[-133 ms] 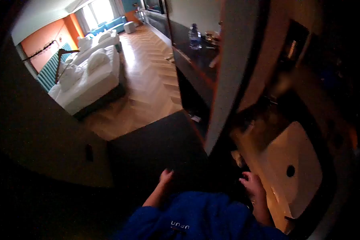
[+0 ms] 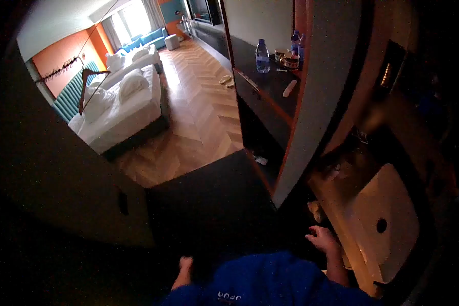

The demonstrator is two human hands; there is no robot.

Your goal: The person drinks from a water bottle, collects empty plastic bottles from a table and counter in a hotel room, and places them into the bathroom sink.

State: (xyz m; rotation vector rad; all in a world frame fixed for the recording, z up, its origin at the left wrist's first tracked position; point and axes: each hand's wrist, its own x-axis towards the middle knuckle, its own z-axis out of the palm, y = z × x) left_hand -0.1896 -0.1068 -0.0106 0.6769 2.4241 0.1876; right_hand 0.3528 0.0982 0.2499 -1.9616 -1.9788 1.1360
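My left hand [image 2: 186, 264] hangs low near the front of my blue shirt [image 2: 275, 278], over the dark floor. Its fingers are blurred and in shadow, and nothing shows in it. Beside the pale counter with the washbasin [image 2: 387, 199], my right hand [image 2: 323, 238] is held with its fingers loosely bent and apart, holding nothing. A small pale crumpled object [image 2: 315, 210] lies just beyond the right hand, at the counter's edge; its kind is too dark to make out.
Two beds with white bedding [image 2: 120, 109] stand at the left beyond a wooden clothes hanger [image 2: 89, 86]. A dark shelf [image 2: 270, 92] carries a water bottle [image 2: 262, 57] and cups [image 2: 290, 61]. A grey wall edge [image 2: 324, 86] separates it from the basin.
My left hand has dropped back toward my body. My right hand stays about level with the basin counter. The room has shifted right and slightly down in view, and looks sharper.
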